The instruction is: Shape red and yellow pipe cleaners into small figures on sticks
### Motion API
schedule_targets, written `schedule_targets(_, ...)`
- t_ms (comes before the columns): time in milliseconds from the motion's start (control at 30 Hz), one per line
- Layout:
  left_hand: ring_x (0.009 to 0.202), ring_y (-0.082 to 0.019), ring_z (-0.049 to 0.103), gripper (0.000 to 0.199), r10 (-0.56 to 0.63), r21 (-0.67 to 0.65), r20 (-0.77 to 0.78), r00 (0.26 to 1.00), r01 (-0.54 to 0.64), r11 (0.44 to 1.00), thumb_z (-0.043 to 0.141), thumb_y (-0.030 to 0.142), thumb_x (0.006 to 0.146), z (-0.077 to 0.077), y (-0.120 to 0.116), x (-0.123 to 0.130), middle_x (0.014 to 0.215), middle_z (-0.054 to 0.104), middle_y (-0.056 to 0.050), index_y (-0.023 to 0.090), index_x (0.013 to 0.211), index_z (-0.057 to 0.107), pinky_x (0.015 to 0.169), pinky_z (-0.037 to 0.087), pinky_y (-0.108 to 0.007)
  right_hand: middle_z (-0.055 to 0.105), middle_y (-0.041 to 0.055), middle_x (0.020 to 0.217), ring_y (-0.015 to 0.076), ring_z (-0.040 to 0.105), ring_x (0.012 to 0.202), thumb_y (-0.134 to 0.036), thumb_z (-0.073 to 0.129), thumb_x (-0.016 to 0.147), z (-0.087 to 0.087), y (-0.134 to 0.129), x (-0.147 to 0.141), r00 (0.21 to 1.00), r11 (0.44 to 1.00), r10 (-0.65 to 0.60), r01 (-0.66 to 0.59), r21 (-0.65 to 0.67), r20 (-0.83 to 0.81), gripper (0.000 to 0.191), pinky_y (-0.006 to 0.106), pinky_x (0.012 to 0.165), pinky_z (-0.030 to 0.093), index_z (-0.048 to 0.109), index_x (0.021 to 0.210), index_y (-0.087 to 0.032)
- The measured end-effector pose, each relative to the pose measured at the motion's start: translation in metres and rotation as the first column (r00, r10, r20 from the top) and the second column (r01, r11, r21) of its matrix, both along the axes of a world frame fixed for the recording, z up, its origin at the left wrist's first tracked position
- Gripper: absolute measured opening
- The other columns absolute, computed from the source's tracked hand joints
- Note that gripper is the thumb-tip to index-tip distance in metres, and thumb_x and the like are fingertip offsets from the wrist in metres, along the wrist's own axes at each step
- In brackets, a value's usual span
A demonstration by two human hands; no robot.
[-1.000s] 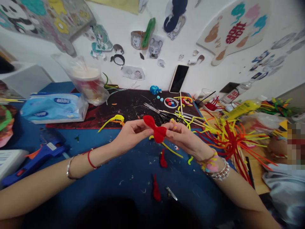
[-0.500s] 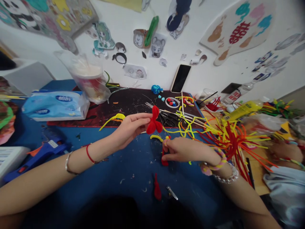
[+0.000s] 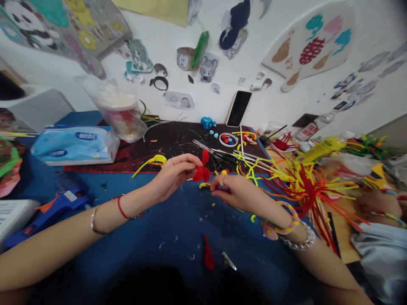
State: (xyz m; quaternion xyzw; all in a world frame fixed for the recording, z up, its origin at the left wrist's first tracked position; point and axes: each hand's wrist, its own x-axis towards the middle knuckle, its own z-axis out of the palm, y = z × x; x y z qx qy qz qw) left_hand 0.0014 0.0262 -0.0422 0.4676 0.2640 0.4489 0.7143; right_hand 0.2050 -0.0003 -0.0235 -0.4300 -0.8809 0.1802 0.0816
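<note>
My left hand (image 3: 173,177) pinches a red fuzzy pipe-cleaner flower (image 3: 201,173) with rounded petals, held up above the blue table mat (image 3: 152,262). My right hand (image 3: 237,190) is just right of the flower, its fingers curled and the thumb close to the index finger. Whatever lies in that grip is hidden. A short curved yellow pipe-cleaner piece (image 3: 204,185) shows beside its fingertips. Nearer to me on the mat lie a single red petal with a thin stem (image 3: 208,256) and a silver hair clip (image 3: 229,260).
Scissors (image 3: 203,146) lie on a dark mat behind my hands. Yellow, red and orange pipe cleaners (image 3: 308,186) spread on the right, near another person's arm (image 3: 381,205). On the left are a blue glue gun (image 3: 60,203), a tissue pack (image 3: 74,144) and a bagged cup (image 3: 121,110).
The red flower has turned and sunk slightly in my left hand. My right hand has shifted up and left; the red piece seen beneath its fingers no longer shows there.
</note>
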Motion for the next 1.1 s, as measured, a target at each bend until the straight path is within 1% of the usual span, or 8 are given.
schedule_targets(167, 0.058, -0.007, 0.05, 0.012, -0.032, 0.014, 0.03, 0.999, 0.031, 0.999, 0.053, 0.007, 0.067, 0.0, -0.001, 0.0, 0.065, 0.055, 0.002, 0.015, 0.074, 0.057, 0.058, 0.04, -0.018, 0.064, 0.0032, 0.098, 0.0149, 0.061, 0.084, -0.017, 0.046, 0.085, 0.011, 0.0, -0.001, 0.988, 0.988, -0.014, 0.038, 0.151, -0.157, 0.018, 0.025, 0.075, 0.045, 0.057, 0.1, -0.02)
schedule_targets(267, 0.055, -0.006, 0.047, 0.011, -0.04, -0.026, 0.021, 0.999, 0.041, 0.999, 0.052, 0.005, 0.065, 0.0, -0.003, 0.0, 0.064, 0.052, 0.003, 0.015, 0.068, 0.055, 0.054, 0.039, -0.017, 0.064, 0.0042, 0.1, 0.0158, 0.061, 0.089, -0.017, 0.044, 0.086, 0.007, -0.001, -0.001, 0.98, 0.956, -0.023, 0.079, 0.281, -0.197, 0.019, 0.026, 0.078, 0.047, 0.055, 0.102, -0.02)
schedule_targets(367, 0.056, -0.007, 0.048, 0.007, -0.064, -0.049, -0.009, 0.998, 0.063, 0.997, 0.054, 0.008, 0.066, -0.002, -0.004, 0.001, 0.066, 0.053, 0.003, 0.015, 0.066, 0.054, 0.054, 0.039, -0.018, 0.064, 0.0026, 0.098, 0.0151, 0.061, 0.09, -0.015, 0.041, 0.087, -0.001, -0.002, 0.0, 0.98, 0.913, 0.043, 0.04, 0.405, -0.194, 0.023, 0.028, 0.08, 0.048, 0.055, 0.103, -0.022)
schedule_targets(467, 0.058, -0.007, 0.049, 0.004, -0.067, -0.042, -0.055, 0.996, 0.065, 0.997, 0.058, 0.012, 0.068, -0.005, -0.005, 0.001, 0.07, 0.055, 0.003, 0.016, 0.069, 0.057, 0.055, 0.04, -0.018, 0.061, 0.0038, 0.104, 0.015, 0.059, 0.094, -0.012, 0.041, 0.085, -0.006, -0.006, 0.001, 0.981, 0.876, 0.089, 0.006, 0.483, -0.174, 0.026, 0.028, 0.081, 0.049, 0.054, 0.104, -0.023)
schedule_targets(633, 0.06, -0.007, 0.051, 0.003, -0.002, 0.042, -0.124, 0.992, 0.007, 0.999, 0.061, 0.017, 0.072, -0.005, -0.005, 0.003, 0.07, 0.057, 0.003, 0.017, 0.075, 0.059, 0.056, 0.04, -0.018, 0.059, 0.0057, 0.104, 0.014, 0.058, 0.094, -0.008, 0.043, 0.083, -0.008, -0.009, -0.001, 0.98, 0.838, 0.107, 0.003, 0.546, -0.169, 0.025, 0.026, 0.082, 0.049, 0.056, 0.101, -0.02)
schedule_targets(867, 0.066, -0.009, 0.055, 0.007, 0.087, 0.295, -0.199, 0.976, -0.025, 0.955, 0.06, 0.023, 0.077, -0.002, -0.007, 0.004, 0.073, 0.061, -0.001, 0.016, 0.08, 0.06, 0.061, 0.043, -0.019, 0.061, 0.0043, 0.103, 0.0155, 0.057, 0.093, -0.014, 0.047, 0.084, -0.006, -0.012, 0.0, 0.973, 0.809, 0.152, -0.022, 0.588, -0.173, 0.023, 0.029, 0.083, 0.048, 0.06, 0.101, -0.023)
schedule_targets(1000, 0.066, -0.01, 0.056, 0.012, 0.086, 0.363, -0.267, 0.96, 0.017, 0.932, 0.06, 0.025, 0.078, 0.0, -0.008, 0.003, 0.076, 0.063, -0.003, 0.015, 0.085, 0.062, 0.061, 0.044, -0.021, 0.062, 0.0039, 0.101, 0.015, 0.058, 0.09, -0.014, 0.045, 0.085, -0.005, -0.013, -0.002, 0.971, 0.811, 0.141, -0.002, 0.585, -0.192, 0.024, 0.03, 0.08, 0.048, 0.058, 0.102, -0.024)
schedule_targets(1100, 0.066, -0.011, 0.056, 0.013, 0.096, 0.377, -0.314, 0.945, 0.031, 0.926, 0.061, 0.025, 0.077, 0.0, -0.008, 0.003, 0.077, 0.064, -0.003, 0.016, 0.085, 0.064, 0.062, 0.045, -0.021, 0.064, 0.0031, 0.095, 0.0148, 0.06, 0.086, -0.014, 0.044, 0.084, -0.003, -0.014, -0.005, 0.95, 0.827, 0.148, 0.034, 0.561, -0.276, 0.02, 0.029, 0.077, 0.049, 0.056, 0.098, -0.022)
